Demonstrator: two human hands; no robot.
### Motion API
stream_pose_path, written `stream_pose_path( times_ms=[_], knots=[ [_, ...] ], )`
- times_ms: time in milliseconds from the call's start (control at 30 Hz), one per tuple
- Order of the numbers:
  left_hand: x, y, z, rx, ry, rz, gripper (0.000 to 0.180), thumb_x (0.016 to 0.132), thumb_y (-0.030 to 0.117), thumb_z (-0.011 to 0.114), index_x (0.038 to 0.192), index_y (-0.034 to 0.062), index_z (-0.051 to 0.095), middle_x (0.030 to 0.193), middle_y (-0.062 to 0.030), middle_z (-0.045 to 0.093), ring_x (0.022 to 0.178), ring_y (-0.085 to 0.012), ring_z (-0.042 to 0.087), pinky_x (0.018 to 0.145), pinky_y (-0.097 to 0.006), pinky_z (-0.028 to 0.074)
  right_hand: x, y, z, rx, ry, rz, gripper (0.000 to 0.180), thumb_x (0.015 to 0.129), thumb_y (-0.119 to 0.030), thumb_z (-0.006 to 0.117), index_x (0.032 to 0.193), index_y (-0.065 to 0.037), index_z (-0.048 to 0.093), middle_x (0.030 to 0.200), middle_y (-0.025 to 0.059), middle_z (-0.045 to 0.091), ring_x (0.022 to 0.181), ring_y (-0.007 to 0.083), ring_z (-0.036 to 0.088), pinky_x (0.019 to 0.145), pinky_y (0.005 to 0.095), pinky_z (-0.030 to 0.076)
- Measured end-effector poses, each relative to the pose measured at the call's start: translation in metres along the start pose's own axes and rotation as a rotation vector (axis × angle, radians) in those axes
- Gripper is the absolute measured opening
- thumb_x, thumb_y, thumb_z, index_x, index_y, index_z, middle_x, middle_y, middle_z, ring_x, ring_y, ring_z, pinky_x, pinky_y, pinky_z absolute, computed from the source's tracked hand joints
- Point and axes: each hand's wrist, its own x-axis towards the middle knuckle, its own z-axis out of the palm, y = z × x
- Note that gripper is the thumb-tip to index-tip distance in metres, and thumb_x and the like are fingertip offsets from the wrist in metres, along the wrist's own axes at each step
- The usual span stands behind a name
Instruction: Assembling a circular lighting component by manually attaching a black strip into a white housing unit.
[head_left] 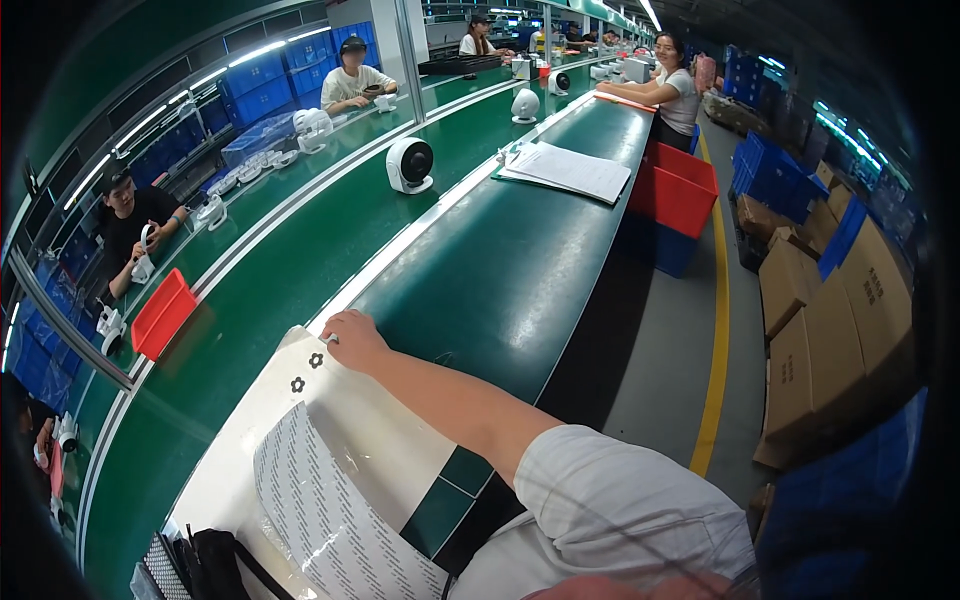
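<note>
A right hand [356, 342], its grip unclear, rests at the upper end of a cream board [365, 420] stretching toward the lower left; left hand unseen.

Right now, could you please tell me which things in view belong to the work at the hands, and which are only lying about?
Likely in the work:
- cream sheet, its top corner at the right hand
- patterned strip, lying on that sheet

Apparently just lying about:
- papers farther along the bench
- cardboard boxes beyond the yellow floor line
</note>
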Motion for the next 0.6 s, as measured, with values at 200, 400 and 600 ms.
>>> stream_pose_path(
  times_ms=[200, 400, 600],
  knots=[
    [-0.005, 0.004, -0.016, 0.257, 0.068, -0.349, 0.039, 0.085, 0.039, 0.045, 0.091, 0.0009, 0.055, 0.087, -0.0171, 0.057, 0.079, -0.0343, 0.055, 0.077, -0.05, 0.041, -0.005, 0.005, -0.003, -0.041, 0.07, -0.049, 0.013, 0.069, -0.014, 0.056, 0.08, -0.013, 0.063, 0.099, 0.0024, 0.058, 0.102, 0.0222, 0.048, 0.085, 0.0367, 0.039],
    [0.002, 0.009, -0.019, 0.589, 0.19, -0.761, 0.037, 0.085, 0.037, 0.046, 0.093, 0.0014, 0.055, 0.089, -0.0165, 0.057, 0.08, -0.034, 0.055, 0.078, -0.051, 0.041, -0.006, 0.017, 0.01, 0.052, 0.087, -0.108, 0.015, 0.068, -0.013, 0.057, 0.082, -0.011, 0.063, 0.096, 0.0066, 0.059, 0.099, 0.0246, 0.05, 0.085, 0.0374, 0.04],
    [0.05, 0.033, 0.042, 1.012, 0.525, -1.27, 0.033, 0.085, 0.032, 0.047, 0.1, 0.0027, 0.054, 0.097, -0.0156, 0.056, 0.087, -0.0349, 0.054, 0.08, -0.052, 0.039, -0.001, 0.006, 0.038, 0.0, 0.038, -0.112, 0.015, 0.072, -0.01, 0.053, 0.083, -0.007, 0.062, 0.093, 0.0127, 0.06, 0.093, 0.0306, 0.054, 0.081, 0.0389, 0.043]
  ],
)
